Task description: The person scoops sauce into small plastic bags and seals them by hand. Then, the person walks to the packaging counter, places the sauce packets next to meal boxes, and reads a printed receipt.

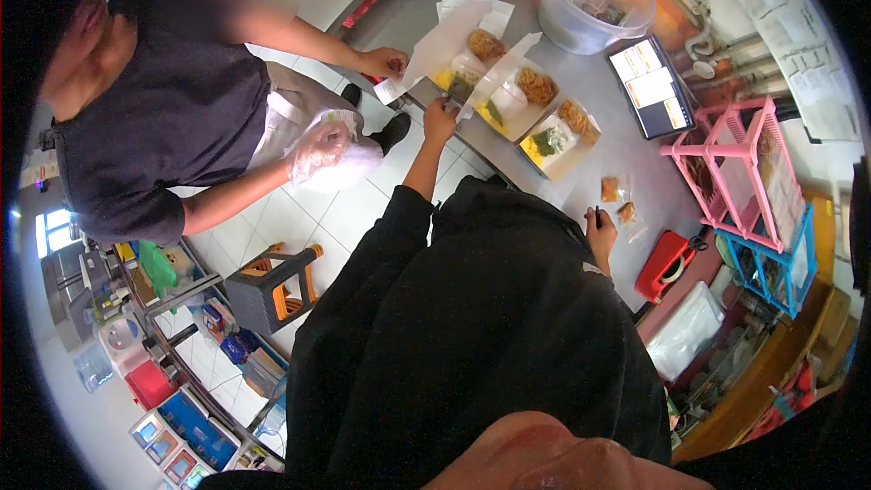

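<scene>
Here the left hand [442,118] is reaching to the near left edge of the middle box [513,56]. Its fingers are bending together there, though whether they are truly clamping the card I can't tell. Over on the right, the right hand [600,234] is closing around a dark pen [598,214], low beside the tabletop [581,82] edge.

Moving outward, three boxes are sitting in a slanting row on the tabletop, lids up on the far box [446,41] and the middle one, with the near box [575,161] showing its pale wall. In the middle box, chicken [537,86] is resting beyond the rice [511,98]. To my eye, these boxes are looking light and springy, thin card that would be buckling under a hard squeeze. A lid looks likely to be flexing if taken alone, so the low side walls are offering the better hold, with a palm supporting underneath. The food is probably putting most of the weight inside, with the rice soft and the chicken loose enough to slide on a tilt.

Two small packets [611,189] [628,212] are lying just beyond the right hand, looking limp and perhaps slick; their edges would be giving the easiest pinch. Across on the left, a co-worker's bare hand [386,63] is hovering near the far box, while their gloved hand [322,147] is staying clear of it.
</scene>
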{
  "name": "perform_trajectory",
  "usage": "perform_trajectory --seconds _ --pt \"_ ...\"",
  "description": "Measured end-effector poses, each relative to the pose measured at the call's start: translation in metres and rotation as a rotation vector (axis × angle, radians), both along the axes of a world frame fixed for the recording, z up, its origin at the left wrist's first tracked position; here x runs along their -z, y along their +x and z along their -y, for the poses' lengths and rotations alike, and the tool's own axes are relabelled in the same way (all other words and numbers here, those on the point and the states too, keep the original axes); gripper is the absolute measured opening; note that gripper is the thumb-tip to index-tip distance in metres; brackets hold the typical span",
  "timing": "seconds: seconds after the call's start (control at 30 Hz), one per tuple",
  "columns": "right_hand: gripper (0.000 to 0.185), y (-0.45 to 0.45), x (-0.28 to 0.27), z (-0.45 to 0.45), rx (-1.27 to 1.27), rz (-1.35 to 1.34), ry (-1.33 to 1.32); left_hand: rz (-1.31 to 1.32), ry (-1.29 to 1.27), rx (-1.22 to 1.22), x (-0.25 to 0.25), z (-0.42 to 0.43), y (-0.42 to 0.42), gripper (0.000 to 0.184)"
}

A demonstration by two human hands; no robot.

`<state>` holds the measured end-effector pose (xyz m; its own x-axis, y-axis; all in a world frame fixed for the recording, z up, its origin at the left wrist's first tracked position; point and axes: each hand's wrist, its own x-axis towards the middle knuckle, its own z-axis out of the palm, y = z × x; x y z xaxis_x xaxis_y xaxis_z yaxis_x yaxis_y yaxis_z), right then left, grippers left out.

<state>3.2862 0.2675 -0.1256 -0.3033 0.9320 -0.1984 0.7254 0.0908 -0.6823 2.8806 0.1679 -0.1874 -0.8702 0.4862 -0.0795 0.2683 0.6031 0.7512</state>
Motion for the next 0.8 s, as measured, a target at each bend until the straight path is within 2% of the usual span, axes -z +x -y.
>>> perform_trajectory --seconds 0.07,0.2,0.27,0.3,0.37,0.43,0.5,0.53,0.67,0.73,0.8 --pt "0.031 0.000 0.008 -0.001 -0.018 -0.094 0.079 0.019 0.015 -0.003 0.000 0.001 0.001 0.041" --pt "0.032 0.000 0.008 -0.005 -0.046 -0.073 0.079 -0.070 0.081 -0.089 0.006 0.005 0.004 0.033" --pt "0.033 -0.002 0.001 -0.006 -0.039 -0.019 0.016 -0.179 0.235 -0.211 0.018 0.008 -0.001 0.025" --pt "0.033 -0.001 0.002 -0.005 -0.039 -0.018 0.015 -0.178 0.234 -0.212 0.016 0.010 -0.004 0.025" --pt "0.033 -0.001 0.004 -0.006 -0.020 -0.035 0.010 -0.253 0.331 -0.406 0.013 0.013 -0.012 0.023" --pt "0.034 0.001 0.004 -0.006 -0.030 -0.016 0.021 -0.166 0.349 -0.434 0.004 0.016 -0.019 0.026" --pt "0.034 0.002 0.003 -0.005 -0.042 0.003 0.032 -0.298 0.211 -0.520 -0.007 0.016 -0.025 0.028" --pt "0.034 0.002 0.002 -0.003 -0.035 0.004 0.013 -0.380 0.182 -0.484 -0.009 0.017 -0.031 0.032" --pt "0.034 0.001 -0.003 -0.002 -0.037 0.044 -0.037 -0.366 0.036 -0.471 -0.007 0.015 -0.052 0.037" --pt "0.033 0.000 -0.002 -0.001 -0.042 0.039 -0.025 -0.108 -0.066 -0.363 -0.010 0.014 -0.058 0.051" --pt "0.032 -0.001 -0.002 -0.002 -0.041 0.033 -0.008 -0.085 -0.083 -0.328 -0.007 0.017 -0.060 0.051"
